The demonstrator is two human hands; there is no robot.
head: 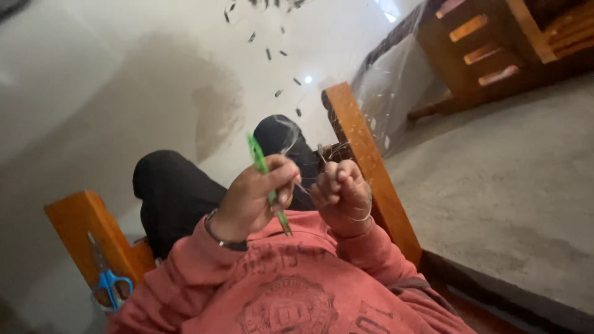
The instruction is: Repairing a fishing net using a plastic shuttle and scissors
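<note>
Head view, frame centre: left hand (250, 198) is curled shut around a green tool (267, 182); right hand (340, 192), just beside it, is fisted, pinching thin pale strands (291, 139) rising between them.

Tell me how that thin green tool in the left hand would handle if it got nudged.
The green tool looks slim and light, so it likely shifts easily. The left hand pinches it near mid-length, so a push at the tip could pivot it. Whether it flexes cannot be told.
</note>
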